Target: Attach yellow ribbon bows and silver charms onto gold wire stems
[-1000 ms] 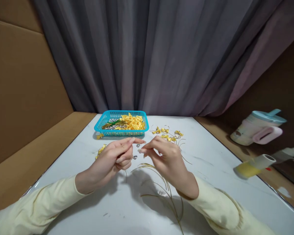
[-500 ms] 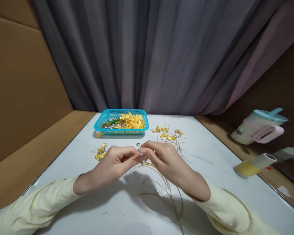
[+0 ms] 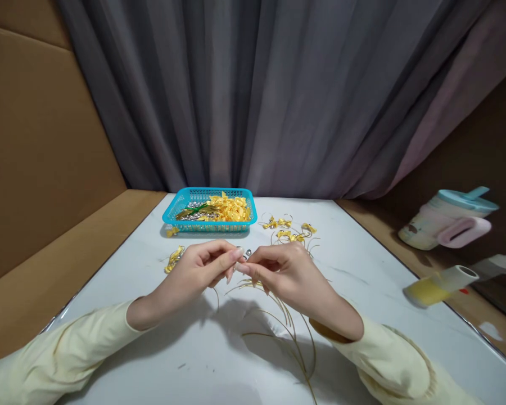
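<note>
Fingertip to fingertip over the white table, my left hand (image 3: 204, 267) and my right hand (image 3: 284, 275) are both closed in a pinch. Something small and silvery shows at the fingertips, too small and covered to name. A shiny silver piece (image 3: 248, 252) is visible just behind the fingers. Under my right hand, several thin gold cords (image 3: 293, 332) lie loosely curved on the table. One short gold cord (image 3: 217, 300) curves down below my left hand. Beside my left hand is a yellow ribbon bow cluster (image 3: 174, 260), partly hidden by it.
A blue plastic basket (image 3: 208, 226) at the back holds yellow bows, silver pieces and a green-tied cord bundle. Several yellow bows on cords (image 3: 290, 236) lie right of it. On the right are a lidded cup (image 3: 447, 219) and a yellow-filled tube (image 3: 441, 286).
My fingertips have shifted slightly and opened up toward the camera, showing a glint of silver between them. My left hand has risen a little. The cords and basket stay in place.
</note>
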A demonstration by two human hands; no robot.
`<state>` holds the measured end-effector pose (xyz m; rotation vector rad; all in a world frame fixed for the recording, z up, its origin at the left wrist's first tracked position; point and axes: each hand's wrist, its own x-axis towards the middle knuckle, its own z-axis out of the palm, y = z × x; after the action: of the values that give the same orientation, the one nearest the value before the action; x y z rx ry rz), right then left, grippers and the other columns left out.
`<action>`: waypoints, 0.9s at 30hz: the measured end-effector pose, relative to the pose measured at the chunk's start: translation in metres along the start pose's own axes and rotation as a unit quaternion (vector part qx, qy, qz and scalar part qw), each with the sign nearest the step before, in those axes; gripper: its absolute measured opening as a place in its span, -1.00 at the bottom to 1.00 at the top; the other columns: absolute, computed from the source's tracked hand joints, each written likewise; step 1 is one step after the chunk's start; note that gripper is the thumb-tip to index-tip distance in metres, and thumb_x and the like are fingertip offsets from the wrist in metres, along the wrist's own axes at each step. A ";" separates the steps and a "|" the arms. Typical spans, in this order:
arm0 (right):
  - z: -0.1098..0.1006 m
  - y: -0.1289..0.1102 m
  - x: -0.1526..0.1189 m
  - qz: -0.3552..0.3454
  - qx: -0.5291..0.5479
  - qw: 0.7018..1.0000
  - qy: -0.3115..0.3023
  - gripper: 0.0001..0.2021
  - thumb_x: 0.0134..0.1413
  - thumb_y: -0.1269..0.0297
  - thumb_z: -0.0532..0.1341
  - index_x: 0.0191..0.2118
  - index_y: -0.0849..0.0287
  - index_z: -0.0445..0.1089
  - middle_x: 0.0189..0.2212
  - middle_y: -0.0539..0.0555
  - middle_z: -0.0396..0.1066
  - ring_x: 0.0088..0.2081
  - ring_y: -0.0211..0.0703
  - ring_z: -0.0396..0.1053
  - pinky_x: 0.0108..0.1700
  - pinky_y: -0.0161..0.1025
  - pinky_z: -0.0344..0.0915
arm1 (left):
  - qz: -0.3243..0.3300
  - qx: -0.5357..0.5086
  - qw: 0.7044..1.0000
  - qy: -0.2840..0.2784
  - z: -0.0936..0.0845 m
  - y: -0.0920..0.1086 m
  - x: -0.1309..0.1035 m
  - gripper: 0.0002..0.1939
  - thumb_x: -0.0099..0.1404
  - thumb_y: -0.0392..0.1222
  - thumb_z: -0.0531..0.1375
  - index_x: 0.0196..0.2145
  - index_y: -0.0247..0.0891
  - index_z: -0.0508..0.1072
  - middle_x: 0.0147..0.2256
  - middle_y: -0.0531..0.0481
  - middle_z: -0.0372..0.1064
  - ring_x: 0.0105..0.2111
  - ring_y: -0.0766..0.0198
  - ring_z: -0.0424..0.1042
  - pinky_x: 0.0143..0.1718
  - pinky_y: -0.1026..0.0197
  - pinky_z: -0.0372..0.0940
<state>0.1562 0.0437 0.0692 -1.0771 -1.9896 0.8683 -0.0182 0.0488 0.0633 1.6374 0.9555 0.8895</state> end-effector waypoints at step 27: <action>0.012 0.008 0.003 -0.012 -0.051 0.999 0.011 -0.69 0.16 0.26 0.08 -0.58 0.22 0.25 -0.76 -0.07 0.29 -0.71 -0.41 0.23 -0.57 -0.42 0.15 | -0.025 -0.022 0.999 0.036 0.005 -0.010 0.006 -0.69 0.26 -0.01 0.10 -0.50 -0.30 0.31 -0.64 0.19 0.02 -0.65 0.46 -0.05 -0.64 0.35 -0.11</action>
<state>0.1482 0.0471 0.0575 -1.1128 -2.0428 0.7462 -0.0133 0.0542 0.0532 1.5456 1.0150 0.9340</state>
